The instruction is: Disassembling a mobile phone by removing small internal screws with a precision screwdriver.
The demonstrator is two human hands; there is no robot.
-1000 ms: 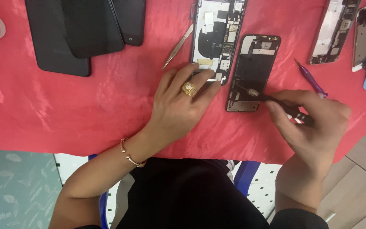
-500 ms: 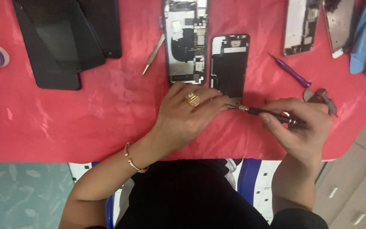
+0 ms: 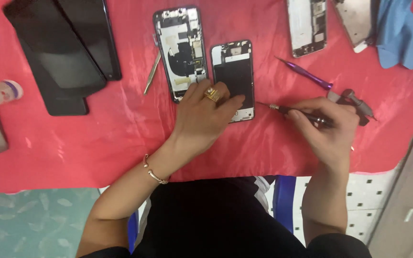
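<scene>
While the left hand [image 3: 201, 119] lies flat with its fingers spread over the lower end of a small opened phone frame [image 3: 233, 76] at the centre of the frame, its grip presses down on the phone rather than closing around it; a gold ring shows on one finger and a thin bracelet [image 3: 155, 173] circles the wrist. Just to the right, the right hand [image 3: 328, 129] has its grip pinched around a slim dark screwdriver [image 3: 292, 111], whose metal tip points left toward the phone frame but stands a little apart from it. Touching the phone frame's left side lies a larger opened phone [image 3: 180, 50] with its inner parts exposed, and a pair of metal tweezers [image 3: 152, 72] rests beside that. Everything sits on a red cloth [image 3: 96, 138] covering the table. At the upper left lie stacked black screens [image 3: 63, 52]; at the upper right are another opened phone [image 3: 308, 26], a purple tool [image 3: 304, 73] and a blue cloth [image 3: 400, 33].
</scene>
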